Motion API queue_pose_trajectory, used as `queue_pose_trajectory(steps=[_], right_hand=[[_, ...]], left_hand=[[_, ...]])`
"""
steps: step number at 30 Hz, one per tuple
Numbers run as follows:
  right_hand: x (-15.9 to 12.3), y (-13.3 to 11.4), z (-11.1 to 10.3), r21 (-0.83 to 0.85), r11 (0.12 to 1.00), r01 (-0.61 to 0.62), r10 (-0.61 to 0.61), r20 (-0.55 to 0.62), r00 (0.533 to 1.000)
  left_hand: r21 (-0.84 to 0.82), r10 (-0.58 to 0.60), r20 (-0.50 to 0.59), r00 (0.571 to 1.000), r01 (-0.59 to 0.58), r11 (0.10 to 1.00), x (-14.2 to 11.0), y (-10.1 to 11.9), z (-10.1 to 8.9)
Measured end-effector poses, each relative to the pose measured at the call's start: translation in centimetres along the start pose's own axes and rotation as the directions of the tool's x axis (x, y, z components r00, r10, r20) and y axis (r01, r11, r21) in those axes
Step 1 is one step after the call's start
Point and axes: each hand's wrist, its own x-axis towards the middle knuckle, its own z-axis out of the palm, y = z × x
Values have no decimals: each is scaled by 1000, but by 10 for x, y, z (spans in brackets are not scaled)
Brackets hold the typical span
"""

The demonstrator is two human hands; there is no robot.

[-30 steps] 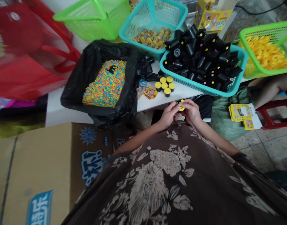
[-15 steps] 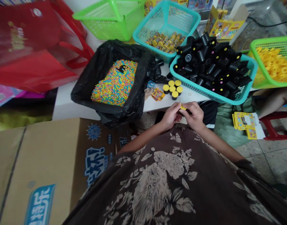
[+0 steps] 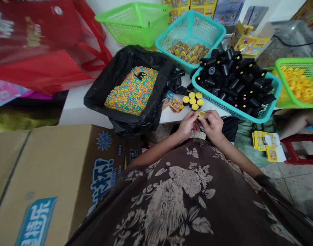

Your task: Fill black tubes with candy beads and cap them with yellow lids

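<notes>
My left hand (image 3: 186, 125) and my right hand (image 3: 213, 125) meet at the near edge of the white table (image 3: 74, 109), fingers pinched together around a small yellow cap (image 3: 201, 114); whatever sits under the cap is hidden by my fingers. Just beyond my hands stand several black tubes with yellow caps (image 3: 192, 100), upright in a cluster. Behind them a teal basket (image 3: 258, 118) is heaped with open black tubes (image 3: 235, 83). To the left, a black bag (image 3: 120, 68) holds a mass of small coloured candies (image 3: 134, 90).
A second teal basket (image 3: 212, 24) with labelled tubes and a green basket (image 3: 136, 22) stand at the back. A green basket (image 3: 279, 63) of yellow caps is at the right. A red bag (image 3: 38, 44) and a cardboard box (image 3: 43, 177) lie left. Yellow cards (image 3: 265, 145) lie on the floor.
My hands have stayed together on the yellow cap, which now lies flatter between my fingers. The camera has tilted, shifting the table and baskets lower and to the right.
</notes>
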Motion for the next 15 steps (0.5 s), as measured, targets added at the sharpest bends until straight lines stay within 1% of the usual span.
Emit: queue_pose_trajectory(steps=[2, 4, 7, 9, 11, 13, 15], right_hand=[[11, 12, 9, -16, 997, -71, 71, -5, 997], [18, 23, 19, -51, 991, -122, 123, 19, 992], [19, 26, 24, -124, 986, -114, 120, 42, 992], [19, 18, 17, -173, 984, -51, 57, 29, 998], [25, 8, 2, -220, 975, 16, -15, 7, 1000], [44, 2, -13, -280, 959, 39, -45, -12, 999], [74, 4, -21, -360, 933, 17, -15, 8, 1000]], left_hand=[[41, 27, -33, 999, -26, 999, 3, 1, -4], [97, 51, -58, 997, -45, 994, 5, 0, -9], [137, 66, -56, 996, -58, 989, 7, -3, -13], [122, 64, -42, 997, -58, 991, 8, -5, -14], [107, 57, -30, 998, -53, 993, 10, -7, -14], [102, 52, -24, 998, -50, 994, 12, -9, -12], [103, 51, -21, 998, -49, 993, 14, -11, -11]])
